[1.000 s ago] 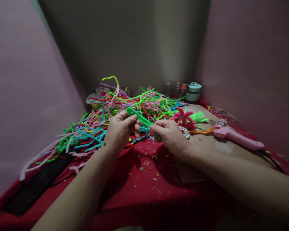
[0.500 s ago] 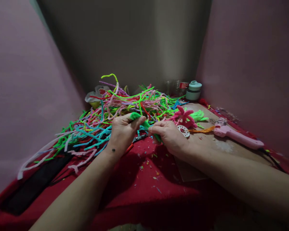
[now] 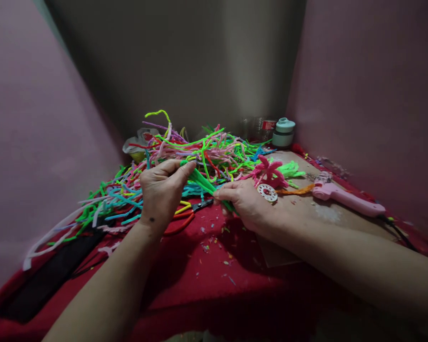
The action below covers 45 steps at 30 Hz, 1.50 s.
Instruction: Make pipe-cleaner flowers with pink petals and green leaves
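Between my two hands stretches a bundle of green pipe cleaners [image 3: 204, 182], running slantwise down to the right. My left hand [image 3: 164, 187] pinches its upper end between thumb and fingers. Closed around the lower part is my right hand [image 3: 240, 199], with a short green end showing below its fingers. Under the left hand lie pliers [image 3: 185, 213] with red and yellow handles, partly covered by that hand. A white disc with holes [image 3: 267, 193] and a pink pipe-cleaner flower [image 3: 269, 171] lie just beyond my right wrist.
A large heap of coloured pipe cleaners [image 3: 185, 152] covers the back of the red cloth [image 3: 199, 280]. On the right, a pink glue gun [image 3: 345, 197] rests on a brown board [image 3: 306, 213]. A light-green bottle [image 3: 283, 133] stands behind. A black strip [image 3: 46, 280] lies at left.
My left hand has moved left, away from the right one, and a longer stretch of the green bundle shows between them. More of the pliers is visible.
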{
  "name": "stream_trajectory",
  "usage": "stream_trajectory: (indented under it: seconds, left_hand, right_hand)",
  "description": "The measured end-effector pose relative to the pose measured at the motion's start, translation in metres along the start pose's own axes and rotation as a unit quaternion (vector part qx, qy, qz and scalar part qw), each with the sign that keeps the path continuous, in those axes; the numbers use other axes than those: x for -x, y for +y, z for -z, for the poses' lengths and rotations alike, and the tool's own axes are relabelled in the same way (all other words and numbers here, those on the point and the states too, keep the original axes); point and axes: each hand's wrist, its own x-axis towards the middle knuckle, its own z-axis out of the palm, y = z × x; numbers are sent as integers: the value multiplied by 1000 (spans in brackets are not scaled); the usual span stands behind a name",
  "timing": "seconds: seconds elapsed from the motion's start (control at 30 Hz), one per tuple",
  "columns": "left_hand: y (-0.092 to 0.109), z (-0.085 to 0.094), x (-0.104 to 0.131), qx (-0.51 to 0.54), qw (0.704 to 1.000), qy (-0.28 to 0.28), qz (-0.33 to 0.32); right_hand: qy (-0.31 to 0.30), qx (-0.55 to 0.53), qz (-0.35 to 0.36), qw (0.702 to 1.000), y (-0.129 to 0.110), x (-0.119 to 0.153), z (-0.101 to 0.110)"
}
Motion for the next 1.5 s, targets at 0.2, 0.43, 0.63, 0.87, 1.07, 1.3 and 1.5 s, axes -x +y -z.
stream_trajectory:
  seconds: [0.2, 0.43, 0.63, 0.87, 1.07, 1.3, 1.5]
  left_hand:
    - [-12, 1, -16, 185, 978, -11, 93]
    - [-21, -16, 0, 183, 913, -254, 261]
    - [-15, -20, 6, 172, 934, -182, 254]
    - [-16, -23, 7, 70, 972, -154, 160]
    - [-11, -19, 4, 44, 977, -121, 172]
    - [-14, -15, 3, 56, 953, -237, 182]
    - [-18, -17, 4, 37, 938, -274, 207]
  right_hand:
    - [41, 17, -1, 999, 1, -3, 5]
    - [29, 46, 45, 998, 3, -4, 6]
    - [-39, 8, 13, 999, 5, -2, 3]
    - [-29, -29, -60, 997, 2, -5, 4]
    - [-63, -83, -88, 991, 2, -5, 7]
    - [-40, -73, -63, 995, 5, -8, 7]
    - [-36, -75, -61, 995, 6, -8, 7]
